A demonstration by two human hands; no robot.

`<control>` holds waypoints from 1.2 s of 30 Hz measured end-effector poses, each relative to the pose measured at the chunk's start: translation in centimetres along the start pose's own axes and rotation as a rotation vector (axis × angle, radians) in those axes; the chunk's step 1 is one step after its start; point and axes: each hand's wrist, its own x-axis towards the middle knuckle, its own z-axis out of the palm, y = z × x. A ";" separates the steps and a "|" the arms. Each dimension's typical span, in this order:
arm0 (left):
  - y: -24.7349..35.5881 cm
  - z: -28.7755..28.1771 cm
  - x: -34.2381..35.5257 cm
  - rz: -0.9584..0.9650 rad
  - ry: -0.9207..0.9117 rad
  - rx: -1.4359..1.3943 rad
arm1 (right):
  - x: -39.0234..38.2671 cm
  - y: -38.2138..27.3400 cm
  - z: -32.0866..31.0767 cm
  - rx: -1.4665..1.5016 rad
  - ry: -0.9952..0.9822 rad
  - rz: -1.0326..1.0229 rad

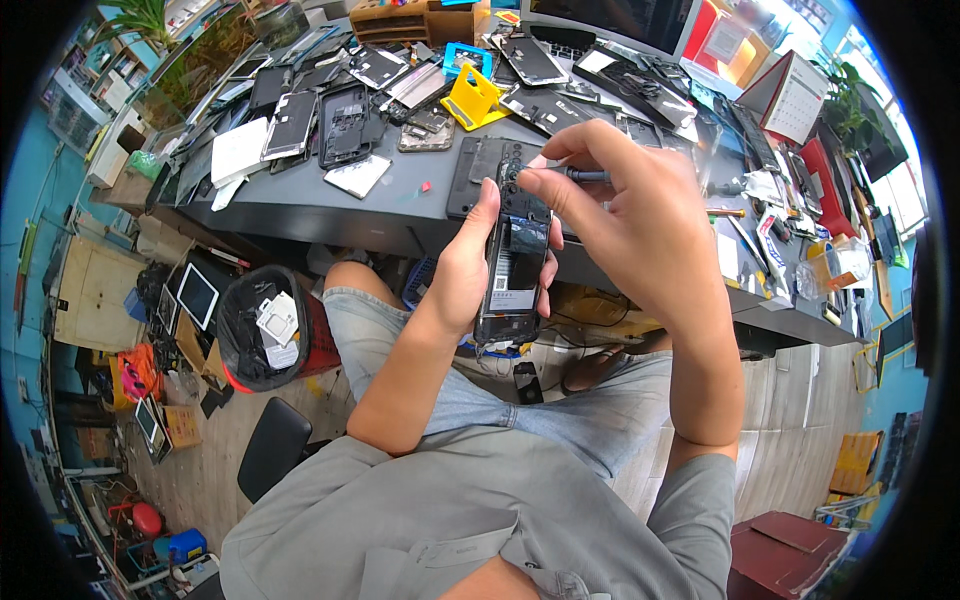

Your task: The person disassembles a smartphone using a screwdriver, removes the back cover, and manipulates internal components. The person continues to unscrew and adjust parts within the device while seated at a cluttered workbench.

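My left hand (466, 265) is wrapped round an opened smartphone (522, 262), thumb along one long side and fingertips on the other. The phone is held upright over the desk's front edge, its black inner parts and a pale battery label facing me. At its upper end my right hand (625, 200) pinches with thumb and forefinger. A slim dark screwdriver (588, 176) lies across the right hand's fingers; its tip is hidden or too small to make out. Behind the phone, a dark flat pad (470, 170) rests on the desk.
Loose phone parts, such as an empty black phone frame (346, 125), crowd the grey desk (415, 190). A yellow phone stand (474, 98) stands among them. A monitor (620, 22) is at the back. Left of my knee is a lined waste bin (318, 330).
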 end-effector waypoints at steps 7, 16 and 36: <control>-0.2 -0.1 0.1 -0.011 0.025 -0.051 | 0.1 0.7 -0.2 0.180 0.090 -0.084; -0.4 -0.8 0.2 -0.032 0.039 -0.022 | 0.4 2.5 3.2 -0.098 0.114 -0.369; -0.9 -1.0 0.6 0.013 -0.029 -0.008 | 2.7 2.2 2.7 -0.203 -0.017 -0.469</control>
